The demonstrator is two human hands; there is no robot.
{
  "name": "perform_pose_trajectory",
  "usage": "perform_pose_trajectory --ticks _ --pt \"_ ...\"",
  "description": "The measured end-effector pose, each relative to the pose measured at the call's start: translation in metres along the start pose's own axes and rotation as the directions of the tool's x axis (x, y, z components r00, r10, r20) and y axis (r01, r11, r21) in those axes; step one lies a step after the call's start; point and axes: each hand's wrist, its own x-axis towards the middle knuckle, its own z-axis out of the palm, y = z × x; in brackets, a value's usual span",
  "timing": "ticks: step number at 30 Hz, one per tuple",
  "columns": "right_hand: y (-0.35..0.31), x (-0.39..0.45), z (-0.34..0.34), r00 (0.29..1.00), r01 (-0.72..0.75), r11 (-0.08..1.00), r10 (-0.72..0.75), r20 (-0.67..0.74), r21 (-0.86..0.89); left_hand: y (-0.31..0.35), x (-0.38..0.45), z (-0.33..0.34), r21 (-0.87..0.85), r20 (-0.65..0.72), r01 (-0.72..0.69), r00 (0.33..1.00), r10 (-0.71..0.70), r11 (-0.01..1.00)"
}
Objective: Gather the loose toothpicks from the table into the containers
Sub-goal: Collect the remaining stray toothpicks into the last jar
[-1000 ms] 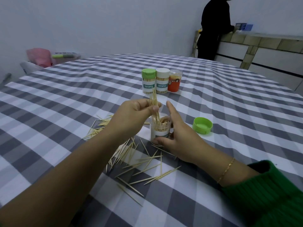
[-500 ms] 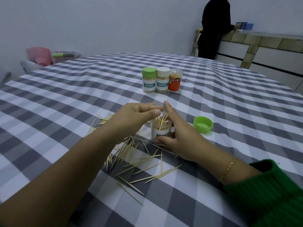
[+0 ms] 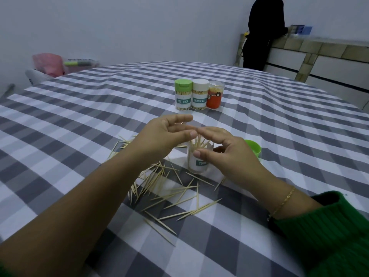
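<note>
An open clear toothpick container (image 3: 199, 163) stands on the checked tablecloth, with toothpicks sticking up out of it at angles. My right hand (image 3: 227, 154) holds it near the rim: the thumb lies on its front, curled fingers are at its right side, and the index finger reaches over the toothpick tips. Just left of the container's mouth, my left hand (image 3: 165, 136) hovers with relaxed, spread fingers and holds nothing. Several loose toothpicks (image 3: 171, 190) lie scattered in front of the container, and more toothpicks (image 3: 121, 145) lie behind my left wrist.
A green lid (image 3: 254, 148) lies upside down right of my right hand. Three closed containers stand further back: green-capped (image 3: 182, 95), white-capped (image 3: 199, 94) and orange (image 3: 215, 95). A person in black (image 3: 261, 33) stands at a counter. A pink object (image 3: 50, 63) sits far left.
My left hand lowered a bundle of toothpicks into the open container and let go; its fingers are now spread. My right hand slid up from the container's base to its rim.
</note>
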Motion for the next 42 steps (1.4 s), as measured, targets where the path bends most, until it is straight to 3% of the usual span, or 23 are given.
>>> perform_pose_trajectory --ticks 6,10,14,22,28,30,35,42 --pt "-0.001 0.000 0.000 0.999 0.034 0.999 -0.034 -0.002 -0.030 0.002 -0.001 -0.010 0.160 0.069 0.053 0.996 -0.065 0.986" --pt "0.000 0.002 -0.002 0.999 0.023 0.995 -0.025 -0.020 -0.095 0.004 -0.002 -0.022 0.373 0.108 0.078 0.986 -0.127 0.924" --pt "0.000 0.001 0.003 0.997 0.065 0.979 -0.072 -0.027 -0.195 0.006 -0.005 -0.041 0.607 0.110 0.081 0.977 -0.185 0.790" --pt "-0.002 -0.002 0.013 0.996 0.094 0.974 -0.090 0.028 -0.206 0.002 -0.013 -0.056 0.782 0.079 0.174 0.925 -0.372 0.598" --pt "0.002 -0.001 0.013 0.995 0.097 0.972 -0.096 0.015 -0.213 -0.003 -0.010 -0.055 0.891 -0.063 0.217 0.929 -0.365 0.399" --pt "0.003 0.000 0.013 0.995 0.097 0.971 -0.097 0.011 -0.218 -0.004 -0.008 -0.055 0.882 -0.065 0.245 0.910 -0.410 0.402" --pt "0.004 0.001 0.013 0.996 0.091 0.969 -0.089 0.018 -0.230 -0.003 -0.007 -0.044 0.803 0.068 0.240 0.872 -0.484 0.546" --pt "0.004 0.001 0.013 0.995 0.104 0.970 -0.103 0.017 -0.219 0.002 -0.011 -0.031 0.799 0.141 0.085 0.936 -0.322 0.596"
